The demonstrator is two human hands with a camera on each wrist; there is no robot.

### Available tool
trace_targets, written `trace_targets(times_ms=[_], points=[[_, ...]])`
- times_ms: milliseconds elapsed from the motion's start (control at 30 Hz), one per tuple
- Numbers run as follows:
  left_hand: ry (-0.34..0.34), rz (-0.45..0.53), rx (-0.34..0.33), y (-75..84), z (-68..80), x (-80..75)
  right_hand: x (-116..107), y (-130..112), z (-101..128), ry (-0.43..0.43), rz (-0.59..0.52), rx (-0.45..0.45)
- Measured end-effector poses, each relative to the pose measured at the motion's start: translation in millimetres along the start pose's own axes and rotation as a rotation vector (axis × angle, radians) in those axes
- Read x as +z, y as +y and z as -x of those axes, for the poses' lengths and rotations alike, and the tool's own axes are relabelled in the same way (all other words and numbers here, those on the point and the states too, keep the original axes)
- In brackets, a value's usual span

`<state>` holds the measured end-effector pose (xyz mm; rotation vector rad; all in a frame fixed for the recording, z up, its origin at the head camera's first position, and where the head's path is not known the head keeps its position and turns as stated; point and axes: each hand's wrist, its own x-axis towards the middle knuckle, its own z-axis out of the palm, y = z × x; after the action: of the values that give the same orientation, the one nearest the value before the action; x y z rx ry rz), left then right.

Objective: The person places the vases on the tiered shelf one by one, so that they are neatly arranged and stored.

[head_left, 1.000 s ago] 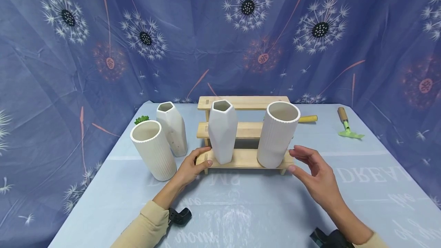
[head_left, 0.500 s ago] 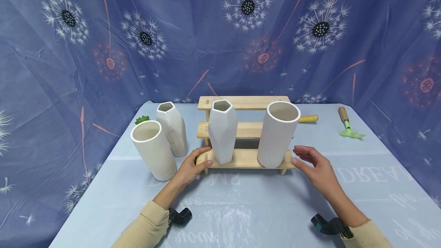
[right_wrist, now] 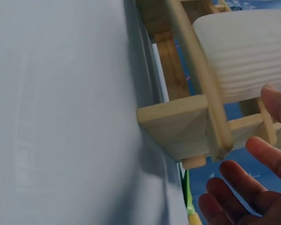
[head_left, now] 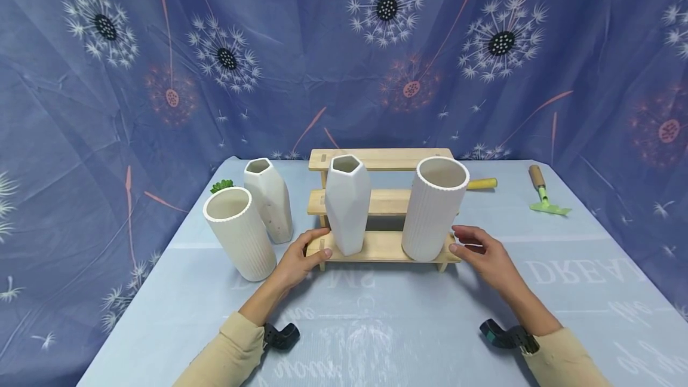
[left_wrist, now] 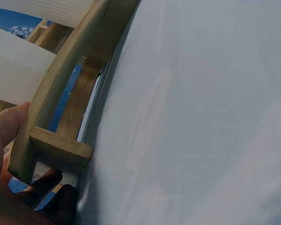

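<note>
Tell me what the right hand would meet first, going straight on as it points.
The right hand would probably meet the right end of the lowest shelf board first, then the ribbed vase on it; exact depth is unclear.

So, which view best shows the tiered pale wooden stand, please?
The head view: all three tiers of the pale wooden stand show there, though partly hidden. The left wrist view shows only part, mainly its left end; the right wrist view, mainly its right end.
</note>
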<state>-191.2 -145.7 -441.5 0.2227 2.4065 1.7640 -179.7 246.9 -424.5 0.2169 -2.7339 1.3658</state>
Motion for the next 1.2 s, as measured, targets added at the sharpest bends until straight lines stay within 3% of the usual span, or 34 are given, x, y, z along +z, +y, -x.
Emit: trace_targets(times_ms=[267,400,467,1200], points=[[-0.006,-0.001,-0.018,7.8,3.7,-1.0,3,12,-4,-0.063,0.018,-0.012],[-0.006,-0.003,-0.018,6.0,2.3,-1.2,3,16,-4,-0.083,0.010,-0.009],[0.003,-0.007,-0.008,-2.8,-1.5,-0.7,3,17,-4,-0.089,0.005,-0.011],[0.009,-0.030,-0.006,-2.2,-1.1,-2.3,9,28,-4,-0.080,0.035,-0.021]])
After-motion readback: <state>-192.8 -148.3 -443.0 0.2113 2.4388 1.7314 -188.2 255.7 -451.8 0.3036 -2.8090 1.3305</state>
